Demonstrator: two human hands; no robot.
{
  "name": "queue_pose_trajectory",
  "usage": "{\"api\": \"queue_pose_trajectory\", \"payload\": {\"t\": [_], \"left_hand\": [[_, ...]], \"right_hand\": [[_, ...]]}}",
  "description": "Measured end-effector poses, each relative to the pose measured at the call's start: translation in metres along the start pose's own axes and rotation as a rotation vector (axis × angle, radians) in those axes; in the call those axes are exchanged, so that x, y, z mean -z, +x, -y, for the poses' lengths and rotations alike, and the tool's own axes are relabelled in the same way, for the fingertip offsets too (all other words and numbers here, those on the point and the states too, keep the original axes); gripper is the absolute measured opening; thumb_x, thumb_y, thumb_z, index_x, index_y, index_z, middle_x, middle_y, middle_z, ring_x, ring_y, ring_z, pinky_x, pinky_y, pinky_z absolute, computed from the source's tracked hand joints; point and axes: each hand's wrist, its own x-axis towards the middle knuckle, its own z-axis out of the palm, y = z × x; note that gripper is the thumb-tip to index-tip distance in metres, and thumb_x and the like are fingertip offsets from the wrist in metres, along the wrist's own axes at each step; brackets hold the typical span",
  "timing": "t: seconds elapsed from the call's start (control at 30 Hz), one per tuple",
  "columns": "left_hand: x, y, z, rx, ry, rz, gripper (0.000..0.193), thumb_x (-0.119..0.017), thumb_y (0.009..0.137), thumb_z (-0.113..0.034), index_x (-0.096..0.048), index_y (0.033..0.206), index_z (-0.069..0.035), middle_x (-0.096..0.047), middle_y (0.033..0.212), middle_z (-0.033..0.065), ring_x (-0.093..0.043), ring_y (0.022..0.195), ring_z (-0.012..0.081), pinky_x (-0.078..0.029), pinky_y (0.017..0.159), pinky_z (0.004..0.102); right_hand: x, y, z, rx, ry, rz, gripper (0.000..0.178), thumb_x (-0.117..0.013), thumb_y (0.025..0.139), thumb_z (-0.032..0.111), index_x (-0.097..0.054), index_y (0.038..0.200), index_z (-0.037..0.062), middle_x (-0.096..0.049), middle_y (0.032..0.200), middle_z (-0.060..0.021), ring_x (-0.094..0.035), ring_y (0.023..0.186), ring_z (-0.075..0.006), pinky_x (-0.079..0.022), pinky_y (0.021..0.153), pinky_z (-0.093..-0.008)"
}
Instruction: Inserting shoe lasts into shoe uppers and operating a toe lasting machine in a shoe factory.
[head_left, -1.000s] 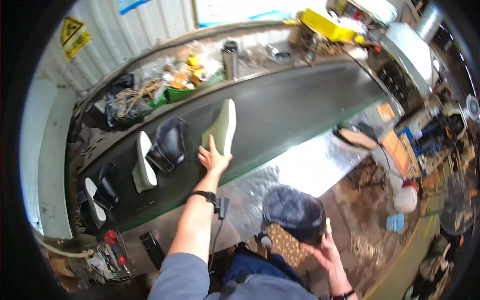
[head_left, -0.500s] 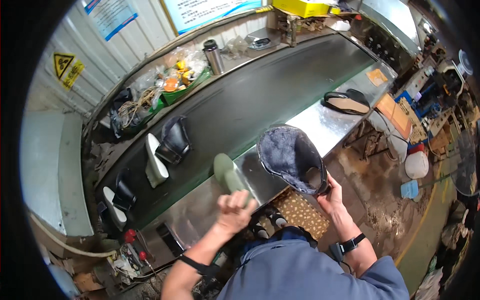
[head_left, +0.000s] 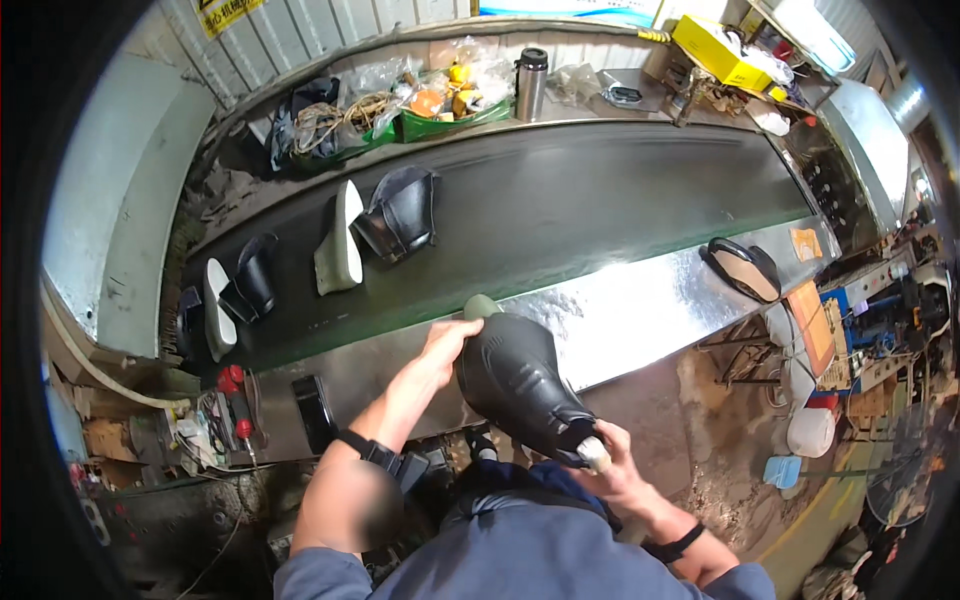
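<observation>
A black shoe upper point(head_left: 520, 375), smooth side up, is held tilted over the near edge of the metal ledge. My left hand point(head_left: 447, 350) grips its front edge, its fingers partly hidden. At the narrow heel end, my right hand point(head_left: 617, 472) is closed on the upper, next to a small whitish piece point(head_left: 594, 455) sticking out there. Beyond the upper shows the rounded tip of a green shoe-shaped form point(head_left: 481, 306); the rest is hidden, so whether it is inside the upper or behind it I cannot tell.
On the dark conveyor belt point(head_left: 560, 190) lie black uppers point(head_left: 400, 215) and pale soles point(head_left: 340, 240). A black shoe point(head_left: 741, 268) rests at the ledge's right, a phone point(head_left: 314, 412) at its left. Behind the belt stand a steel flask point(head_left: 531, 85) and green trays point(head_left: 455, 120) of odds and ends.
The fur-lined upper has turned over, showing its black outside, and come leftward to my left hand. My left hand has moved onto it; the green form is mostly covered. The view has shifted.
</observation>
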Motion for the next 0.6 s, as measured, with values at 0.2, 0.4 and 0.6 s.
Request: {"api": "queue_pose_trajectory", "payload": {"t": [0.2, 0.4, 0.6], "left_hand": [[-0.016, 0.050, -0.004, -0.392, 0.634, -0.548, 0.028, -0.063, 0.092, -0.032, -0.073, 0.099, -0.007, -0.072, 0.093, 0.0163, -0.068, 0.089, 0.0327, -0.051, 0.082, 0.0418], [-0.018, 0.047, 0.019, -0.477, 0.775, -0.747, 0.029, -0.059, 0.094, -0.032, -0.072, 0.100, -0.008, -0.069, 0.088, 0.0203, -0.067, 0.088, 0.0389, -0.050, 0.079, 0.0467], [0.015, 0.038, 0.049, -0.336, 0.298, -0.569, 0.042, -0.068, 0.087, -0.034, -0.066, 0.108, 0.002, -0.068, 0.105, 0.0116, -0.062, 0.104, 0.0215, -0.047, 0.089, 0.0323]], "right_hand": [[-0.075, 0.009, -0.009, -0.360, 0.475, -0.331, 0.124, -0.094, 0.063, 0.017, -0.008, 0.151, 0.0009, -0.024, 0.151, -0.0253, -0.036, 0.136, -0.0405, -0.046, 0.102, -0.0440], [-0.079, 0.015, -0.024, -0.572, 0.594, -0.045, 0.123, -0.093, 0.066, 0.022, -0.008, 0.153, -0.0019, -0.024, 0.155, -0.0247, -0.032, 0.142, -0.0313, -0.030, 0.115, -0.0417], [-0.034, 0.014, -0.028, -0.508, 0.740, 0.410, 0.103, -0.084, 0.074, 0.019, -0.019, 0.151, -0.0040, -0.030, 0.153, -0.0229, -0.028, 0.144, -0.0335, -0.024, 0.117, -0.0402]]}}
